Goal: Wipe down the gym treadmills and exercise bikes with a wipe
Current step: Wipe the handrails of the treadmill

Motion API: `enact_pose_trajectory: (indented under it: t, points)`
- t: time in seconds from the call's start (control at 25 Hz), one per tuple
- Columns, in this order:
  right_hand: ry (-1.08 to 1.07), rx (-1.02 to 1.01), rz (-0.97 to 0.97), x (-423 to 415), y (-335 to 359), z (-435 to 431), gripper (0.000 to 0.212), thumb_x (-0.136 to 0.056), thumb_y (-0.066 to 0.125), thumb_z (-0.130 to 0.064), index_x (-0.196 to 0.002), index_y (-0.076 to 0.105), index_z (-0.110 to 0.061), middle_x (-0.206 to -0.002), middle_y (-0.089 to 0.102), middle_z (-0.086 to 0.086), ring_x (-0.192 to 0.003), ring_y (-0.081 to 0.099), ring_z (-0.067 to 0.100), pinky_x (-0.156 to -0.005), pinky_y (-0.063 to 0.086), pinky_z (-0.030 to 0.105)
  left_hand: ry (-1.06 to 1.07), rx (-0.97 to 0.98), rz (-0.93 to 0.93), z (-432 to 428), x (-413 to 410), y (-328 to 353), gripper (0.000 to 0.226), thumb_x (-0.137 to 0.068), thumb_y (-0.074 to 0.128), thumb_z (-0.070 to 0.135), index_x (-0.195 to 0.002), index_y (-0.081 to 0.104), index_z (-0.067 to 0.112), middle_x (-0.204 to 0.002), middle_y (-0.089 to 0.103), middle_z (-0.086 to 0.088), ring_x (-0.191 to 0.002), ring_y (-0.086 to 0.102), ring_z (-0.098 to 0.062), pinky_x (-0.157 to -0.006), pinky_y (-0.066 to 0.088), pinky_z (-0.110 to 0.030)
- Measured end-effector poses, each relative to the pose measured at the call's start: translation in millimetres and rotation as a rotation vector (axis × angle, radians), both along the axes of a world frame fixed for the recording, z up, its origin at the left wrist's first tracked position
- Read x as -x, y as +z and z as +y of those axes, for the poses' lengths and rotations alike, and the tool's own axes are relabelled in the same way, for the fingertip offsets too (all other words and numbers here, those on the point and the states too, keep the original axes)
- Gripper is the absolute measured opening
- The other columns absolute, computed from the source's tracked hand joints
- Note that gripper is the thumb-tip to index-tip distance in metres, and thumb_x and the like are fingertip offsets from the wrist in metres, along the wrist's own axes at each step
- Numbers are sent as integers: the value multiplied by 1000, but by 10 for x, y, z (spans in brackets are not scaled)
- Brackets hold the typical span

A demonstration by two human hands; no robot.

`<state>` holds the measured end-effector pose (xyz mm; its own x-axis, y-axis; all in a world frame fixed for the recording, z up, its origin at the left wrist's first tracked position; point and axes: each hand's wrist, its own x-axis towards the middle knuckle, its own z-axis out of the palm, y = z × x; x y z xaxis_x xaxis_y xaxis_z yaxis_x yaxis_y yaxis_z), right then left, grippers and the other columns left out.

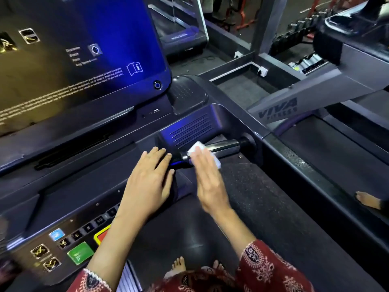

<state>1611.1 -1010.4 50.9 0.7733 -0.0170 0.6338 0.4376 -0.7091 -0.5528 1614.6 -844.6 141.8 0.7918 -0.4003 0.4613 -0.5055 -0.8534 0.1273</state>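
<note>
I stand on a dark treadmill (273,207) facing its console. My right hand (207,178) lies flat with straight fingers and presses a white wipe (197,149) against the shiny metal handlebar (225,146) on the console's right side. My left hand (150,178) rests open on the console edge just left of the handlebar, fingers straight. The wipe is partly hidden under my right fingers.
The big console screen (84,49) fills the upper left. Buttons, a green key (80,252) and a red-yellow stop key (102,236) sit at lower left. A second treadmill marked VIVA (280,109) stands to the right. Another person's foot (367,200) shows at right.
</note>
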Motion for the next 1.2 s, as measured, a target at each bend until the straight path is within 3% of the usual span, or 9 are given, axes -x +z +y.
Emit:
enact_pose_trajectory:
  t: [0.08, 0.28, 0.4, 0.52, 0.72, 0.84, 0.92, 1.08, 1.2]
  points:
    - [-132, -101, 6, -52, 138, 50, 38, -94, 42, 7, -131, 49, 11, -142, 44, 24, -137, 37, 34, -111, 30, 53, 4, -2, 2, -14, -8, 1, 45, -89, 42, 25, -112, 66, -5, -114, 64, -21, -111, 60, -39, -98, 44, -53]
    - [60, 106, -97, -131, 318, 57, 30, -98, 44, -4, -122, 61, 3, -129, 60, 15, -120, 55, 26, -101, 41, 41, 26, 27, 10, -7, -27, 27, 47, -86, 43, 26, -112, 65, -6, -113, 64, -23, -109, 61, -40, -96, 45, -54]
    - [-157, 153, 41, -243, 400, -67, 39, -102, 32, -23, -117, 65, -7, -122, 63, 4, -112, 55, 22, -97, 28, 34, 33, -4, -1, -51, -44, 47, 47, -83, 43, 26, -108, 67, -6, -107, 66, -21, -104, 63, -40, -96, 44, -54]
    - [-53, 357, -8, -299, 381, -90, 51, -105, 21, -31, -115, 65, -7, -112, 66, 3, -111, 56, 21, -105, 25, 40, 15, -40, -15, -148, -105, 64, 46, -82, 41, 25, -104, 68, -6, -96, 69, -18, -97, 65, -37, -103, 35, -44]
    - [-174, 234, 174, -390, 311, -522, 57, -105, 19, -35, -123, 60, 0, -117, 62, 18, -123, 50, 35, -118, 4, 39, -32, -74, 8, -361, -214, 78, 44, -81, 40, 25, -96, 71, -3, -84, 69, -14, -81, 68, -31, -97, 41, -43]
    - [25, 306, 100, -349, 278, -563, 54, -105, 26, -37, -124, 60, -1, -118, 60, 20, -123, 45, 33, -114, 21, 45, -58, -65, 126, -533, -269, 67, 43, -80, 40, 27, -94, 72, 2, -84, 69, -9, -68, 66, -28, -68, 55, -33]
    - [-88, 130, 145, -373, 246, -681, 51, -105, 26, -33, -121, 61, 0, -121, 59, 20, -124, 43, 29, -108, 29, 50, -70, -67, 176, -642, -295, 59, 44, -80, 39, 30, -95, 72, 4, -87, 70, -8, -67, 67, -27, -55, 53, -28]
    - [-215, -71, 69, -47, 104, -768, 39, -104, 34, -17, -119, 61, 8, -127, 56, 24, -125, 45, 28, -106, 37, 42, -118, -79, 153, -880, -342, -14, 44, -80, 40, 29, -95, 72, 3, -92, 69, -11, -69, 66, -30, -67, 52, -31]
    - [-222, -111, -36, 17, 353, -935, 34, -102, 38, -10, -117, 62, 9, -122, 59, 23, -120, 52, 28, -102, 43, 38, -166, -40, 180, -1120, -405, -39, 36, -79, 49, 25, -96, 72, 2, -92, 69, -11, -70, 68, -30, -57, 55, -33]
